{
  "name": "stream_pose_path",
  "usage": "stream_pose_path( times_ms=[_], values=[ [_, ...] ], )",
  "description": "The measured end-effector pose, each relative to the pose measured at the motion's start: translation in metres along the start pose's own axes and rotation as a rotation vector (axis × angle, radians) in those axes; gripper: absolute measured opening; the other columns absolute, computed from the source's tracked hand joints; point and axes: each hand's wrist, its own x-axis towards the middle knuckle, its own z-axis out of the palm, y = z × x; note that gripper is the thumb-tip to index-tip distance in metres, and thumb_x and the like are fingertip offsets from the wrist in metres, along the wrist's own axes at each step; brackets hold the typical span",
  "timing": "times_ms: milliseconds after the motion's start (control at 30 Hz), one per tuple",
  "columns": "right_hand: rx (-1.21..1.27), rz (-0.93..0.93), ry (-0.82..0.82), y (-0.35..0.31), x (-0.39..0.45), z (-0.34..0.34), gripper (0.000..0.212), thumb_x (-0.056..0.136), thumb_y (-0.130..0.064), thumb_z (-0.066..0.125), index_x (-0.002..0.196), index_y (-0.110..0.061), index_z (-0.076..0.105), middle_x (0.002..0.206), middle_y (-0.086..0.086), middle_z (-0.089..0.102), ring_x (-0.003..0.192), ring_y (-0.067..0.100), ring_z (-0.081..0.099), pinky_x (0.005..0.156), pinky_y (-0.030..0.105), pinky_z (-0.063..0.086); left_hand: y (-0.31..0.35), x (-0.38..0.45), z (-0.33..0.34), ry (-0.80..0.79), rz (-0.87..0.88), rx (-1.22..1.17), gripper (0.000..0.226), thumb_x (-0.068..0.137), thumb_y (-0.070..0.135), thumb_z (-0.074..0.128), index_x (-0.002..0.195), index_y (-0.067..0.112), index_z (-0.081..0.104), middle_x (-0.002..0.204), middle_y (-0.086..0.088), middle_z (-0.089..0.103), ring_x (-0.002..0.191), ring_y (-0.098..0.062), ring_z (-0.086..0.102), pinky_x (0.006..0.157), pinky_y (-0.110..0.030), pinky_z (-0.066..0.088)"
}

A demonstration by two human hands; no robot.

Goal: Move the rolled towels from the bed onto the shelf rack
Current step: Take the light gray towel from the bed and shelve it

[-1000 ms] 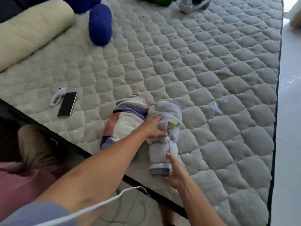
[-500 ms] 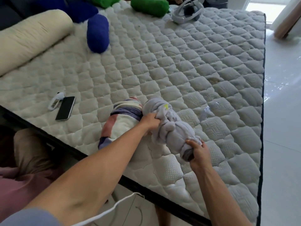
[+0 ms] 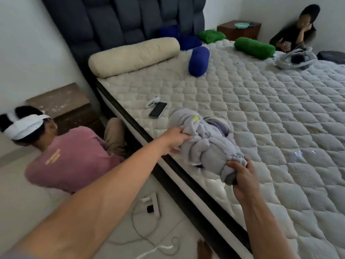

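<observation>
Between both hands [image 3: 240, 176]: grey towel [image 3: 207, 146], ends gripped

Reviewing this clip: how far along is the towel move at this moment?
Done: nothing that shows; no shelf rack is in view. In hand: the left hand and right hand grip opposite ends of the grey rolled towel above the mattress edge. Left: the striped towel behind it, two blue rolls and two green rolls remain on the bed.
</observation>
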Motion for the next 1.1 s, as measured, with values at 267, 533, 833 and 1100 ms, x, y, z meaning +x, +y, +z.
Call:
stream_pose_path(
  times_ms=[267, 533, 833, 1100],
  values=[
    [-0.164, 0.117, -0.453, 0.071, -0.133, 0.147, 0.022, 0.084, 0.008, 0.055, 0.085, -0.011, 0.066, 0.089, 0.008, 0.067, 0.089, 0.026, 0.062, 0.083, 0.044, 0.048, -0.157, -0.171, -0.141, 0.638, -0.15, -0.589, 0.075, 0.073, 0.052, 0.073, 0.134, 0.02, 0.043, 0.128, -0.004, 0.054, 0.105, -0.027, 0.06, 0.074, -0.042, 0.055],
    [-0.364, 0.271, -0.925, 0.163, -0.239, 0.255, 0.024, 0.082, 0.012, 0.053, 0.087, -0.007, 0.067, 0.079, 0.006, 0.069, 0.076, 0.019, 0.063, 0.072, 0.033, 0.052, -0.339, -0.321, -0.204, 0.782, -0.414, -1.121, 0.046, 0.067, 0.054, 0.071, 0.091, 0.015, 0.065, 0.104, -0.011, 0.07, 0.106, -0.027, 0.062, 0.103, -0.045, 0.046],
    [-0.58, 0.445, -1.366, 0.273, -0.306, 0.375, 0.018, 0.087, 0.009, 0.051, 0.085, -0.006, 0.06, 0.082, 0.01, 0.065, 0.076, 0.021, 0.062, 0.059, 0.022, 0.054, -0.441, -0.435, -0.248, 1.36, -0.424, -1.422, 0.023, 0.091, 0.011, 0.049, 0.113, 0.011, 0.058, 0.091, -0.011, 0.065, 0.08, -0.023, 0.06, 0.062, -0.037, 0.051],
    [-0.941, 0.514, -1.709, 0.377, -0.406, 0.418, 0.017, 0.081, -0.001, 0.068, 0.095, -0.006, 0.06, 0.092, 0.02, 0.067, 0.085, 0.032, 0.063, 0.075, 0.04, 0.05, -0.503, -0.522, -0.257, 1.791, -0.428, -1.565, 0.037, 0.094, 0.015, 0.053, 0.128, 0.002, 0.054, 0.122, -0.017, 0.063, 0.106, -0.031, 0.063, 0.09, -0.045, 0.052]
  ],
)
